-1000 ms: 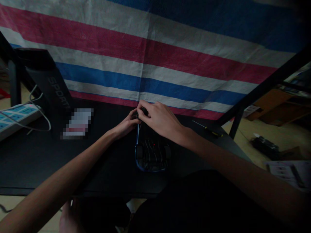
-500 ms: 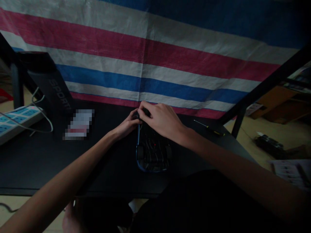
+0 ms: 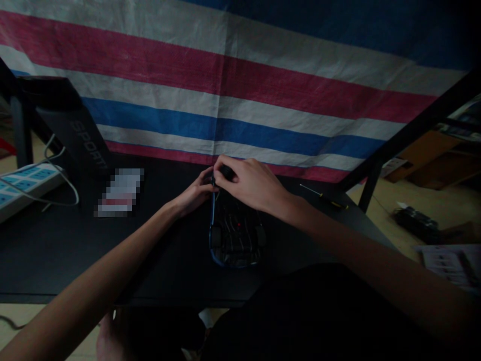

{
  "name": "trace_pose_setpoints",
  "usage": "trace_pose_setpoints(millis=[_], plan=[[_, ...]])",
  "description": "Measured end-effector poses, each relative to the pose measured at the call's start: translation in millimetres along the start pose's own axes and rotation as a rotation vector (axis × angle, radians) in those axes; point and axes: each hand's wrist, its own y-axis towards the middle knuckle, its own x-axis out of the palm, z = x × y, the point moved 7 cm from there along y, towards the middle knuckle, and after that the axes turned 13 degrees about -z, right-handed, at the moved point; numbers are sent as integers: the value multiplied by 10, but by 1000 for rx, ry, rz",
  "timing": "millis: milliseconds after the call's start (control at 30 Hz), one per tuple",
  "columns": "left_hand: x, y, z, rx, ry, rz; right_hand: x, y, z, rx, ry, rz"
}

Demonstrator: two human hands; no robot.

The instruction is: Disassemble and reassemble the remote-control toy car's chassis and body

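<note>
A toy car (image 3: 235, 235) with a blue body edge lies upside down on the black table (image 3: 56, 250), its dark underside, wires and rear wheels showing. My left hand (image 3: 195, 193) grips the car's far left corner with curled fingers. My right hand (image 3: 251, 183) lies over the far end of the car, its fingertips pinched on a small black wheel (image 3: 226, 172) at the front left. The front of the car is hidden under both hands.
A thin screwdriver (image 3: 325, 198) lies on the table to the right. A black bottle (image 3: 75, 133) stands at the left, beside a white power strip (image 3: 26, 183) with cables. A striped tarp (image 3: 240, 85) hangs behind. A black frame leg (image 3: 409, 135) slants at right.
My right fingers have shifted slightly on the front wheel, which shows a bit more now. The car and my left hand have stayed put.
</note>
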Motion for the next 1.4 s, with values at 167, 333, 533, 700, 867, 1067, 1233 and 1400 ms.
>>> trace_pose_setpoints(millis=[167,333,533,700,867,1067,1233,1400], plan=[[19,-4,15,13,-6,-4,22,0,-38,-31,-10,5],[29,-1,24,6,20,-13,16,-15,-5,28,-62,11],[22,3,21,18,7,-2,0,-35,4,33,-13,27],[37,3,37,30,-3,-9,11,-13,-16,-37,37,24],[62,-3,37,20,10,-22,24,-4,-15,-67,77,6],[51,10,37,44,-6,-22,19,-27,-25,-162,194,39],[47,-9,14,5,10,-16,51,-21,23,-85,163,-8],[52,-11,32,33,14,-31,27,-37,5,-88,180,0]])
